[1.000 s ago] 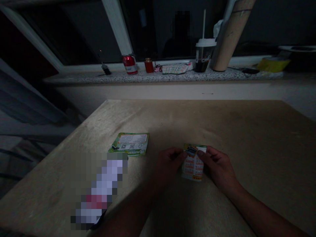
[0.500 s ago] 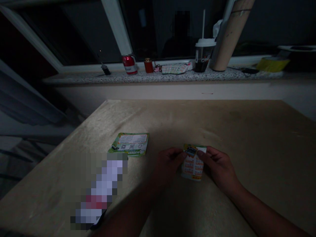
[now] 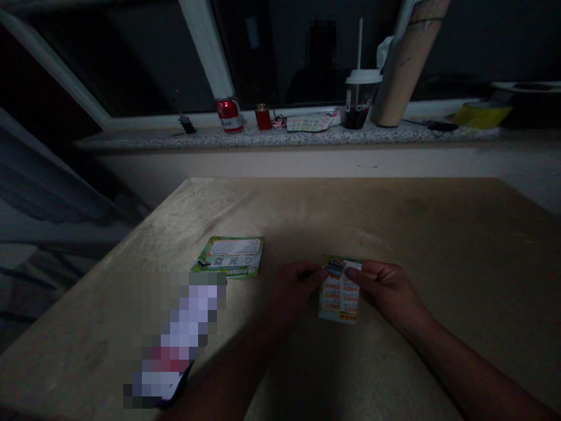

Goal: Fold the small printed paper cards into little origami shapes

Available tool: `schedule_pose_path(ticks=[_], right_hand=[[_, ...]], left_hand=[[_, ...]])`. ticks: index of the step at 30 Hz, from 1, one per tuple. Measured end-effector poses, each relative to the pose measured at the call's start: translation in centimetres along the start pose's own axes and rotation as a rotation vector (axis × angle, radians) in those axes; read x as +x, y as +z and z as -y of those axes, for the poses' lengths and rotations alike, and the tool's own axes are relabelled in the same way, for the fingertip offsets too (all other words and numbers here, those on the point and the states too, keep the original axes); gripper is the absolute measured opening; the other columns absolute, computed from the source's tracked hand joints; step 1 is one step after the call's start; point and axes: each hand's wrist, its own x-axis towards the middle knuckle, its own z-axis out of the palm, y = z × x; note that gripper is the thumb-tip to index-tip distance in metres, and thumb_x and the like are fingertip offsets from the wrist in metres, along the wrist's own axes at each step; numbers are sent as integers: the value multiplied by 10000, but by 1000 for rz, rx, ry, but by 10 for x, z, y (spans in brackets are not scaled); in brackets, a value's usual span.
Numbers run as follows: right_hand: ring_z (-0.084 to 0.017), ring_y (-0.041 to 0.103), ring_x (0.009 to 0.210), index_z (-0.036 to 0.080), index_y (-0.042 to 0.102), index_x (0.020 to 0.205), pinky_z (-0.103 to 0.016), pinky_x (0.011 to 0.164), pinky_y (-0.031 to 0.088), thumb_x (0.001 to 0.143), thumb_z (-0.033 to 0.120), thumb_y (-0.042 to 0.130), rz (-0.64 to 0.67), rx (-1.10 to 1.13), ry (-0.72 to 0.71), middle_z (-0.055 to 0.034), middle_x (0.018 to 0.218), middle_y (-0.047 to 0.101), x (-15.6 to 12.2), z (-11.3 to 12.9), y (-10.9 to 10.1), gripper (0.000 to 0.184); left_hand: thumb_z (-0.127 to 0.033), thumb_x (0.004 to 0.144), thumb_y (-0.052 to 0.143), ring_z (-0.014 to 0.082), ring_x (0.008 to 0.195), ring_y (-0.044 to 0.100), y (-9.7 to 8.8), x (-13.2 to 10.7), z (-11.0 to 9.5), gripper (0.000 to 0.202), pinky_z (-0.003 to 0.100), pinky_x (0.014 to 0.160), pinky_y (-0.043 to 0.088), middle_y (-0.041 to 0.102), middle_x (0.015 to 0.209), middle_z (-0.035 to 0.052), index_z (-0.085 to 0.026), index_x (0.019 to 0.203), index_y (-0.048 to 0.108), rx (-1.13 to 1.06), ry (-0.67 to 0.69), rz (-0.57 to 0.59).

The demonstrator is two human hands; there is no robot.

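A small printed card (image 3: 339, 290), white with orange rows and a green and yellow top, is held just above the tan table (image 3: 394, 222). My left hand (image 3: 293, 290) pinches its top left corner. My right hand (image 3: 385, 290) pinches its top right edge, thumb on the face. A second, green-bordered card (image 3: 230, 256) lies flat on the table to the left of my left hand. The light is dim.
A blurred-out long object (image 3: 175, 339) lies near the table's front left. On the stone sill behind stand a red can (image 3: 229, 114), a small red jar (image 3: 263, 116), a flat packet (image 3: 312, 121), a lidded cup with a straw (image 3: 360, 98) and a cardboard tube (image 3: 407, 64).
Both hands and the card have shifted slightly left and the card tilted a little. Nothing else on the table has moved.
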Motion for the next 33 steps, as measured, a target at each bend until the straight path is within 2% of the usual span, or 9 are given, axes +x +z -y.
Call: schedule_pose_path(ticks=[2, 5, 8, 11, 14, 21, 28, 33], right_hand=[[-232, 770, 710, 182, 793, 974, -371, 701, 626, 819, 511, 753, -19, -109, -60, -75, 816, 813, 2, -2, -2, 366], [-246, 773, 762, 185, 746, 1082, -384, 705, 636, 851, 487, 720, -146, -346, -229, -80, 848, 809, 4, -4, -8, 381], [-252, 756, 838, 208, 737, 1065, -401, 762, 624, 854, 432, 727, -235, -478, -326, -89, 950, 795, 4, -4, -13, 308], [-267, 722, 940, 242, 762, 986, -435, 841, 594, 879, 371, 702, -213, -656, -440, -88, 1040, 764, 5, -6, -15, 179], [-275, 694, 1002, 256, 780, 937, -454, 886, 570, 893, 309, 673, -140, -807, -535, -86, 1073, 747, 8, -11, -15, 127], [-298, 658, 1088, 264, 797, 964, -492, 927, 551, 908, 251, 647, -63, -1007, -603, -98, 1166, 725, 17, -21, -17, 161], [-324, 668, 1105, 262, 810, 997, -535, 954, 538, 911, 244, 657, -43, -1156, -594, -112, 1221, 724, 17, -21, -18, 177], [-325, 671, 1138, 252, 808, 1025, -524, 982, 544, 910, 272, 671, -23, -1210, -580, -118, 1262, 718, 15, -18, -20, 180]], left_hand=[[-356, 837, 671, 215, 737, 714, -1, 0, 1, 265, 333, 705, 567, 781, 852, 106, -124, 900, 780, 56, 5, -16], [-355, 857, 642, 224, 734, 716, -3, 1, 1, 270, 328, 686, 555, 782, 842, 100, -131, 897, 787, 179, 14, -55], [-334, 868, 628, 227, 749, 718, -5, 2, 0, 250, 321, 687, 537, 786, 856, 92, -148, 901, 793, 330, 27, -93], [-329, 868, 625, 237, 745, 709, -6, 4, 0, 241, 325, 678, 514, 782, 834, 93, -157, 883, 794, 483, 35, -122], [-320, 863, 617, 252, 727, 691, -5, 6, 0, 241, 348, 691, 485, 770, 787, 100, -158, 829, 792, 628, 52, -149], [-320, 851, 622, 245, 703, 646, -4, 9, 2, 225, 377, 765, 448, 758, 764, 96, -187, 777, 788, 832, 113, -186], [-295, 835, 634, 241, 667, 627, -4, 11, 3, 198, 365, 748, 428, 728, 702, 84, -198, 722, 764, 883, 142, -201], [-298, 841, 632, 242, 688, 638, -3, 11, 4, 198, 356, 753, 428, 741, 732, 85, -200, 747, 776, 909, 153, -197]])
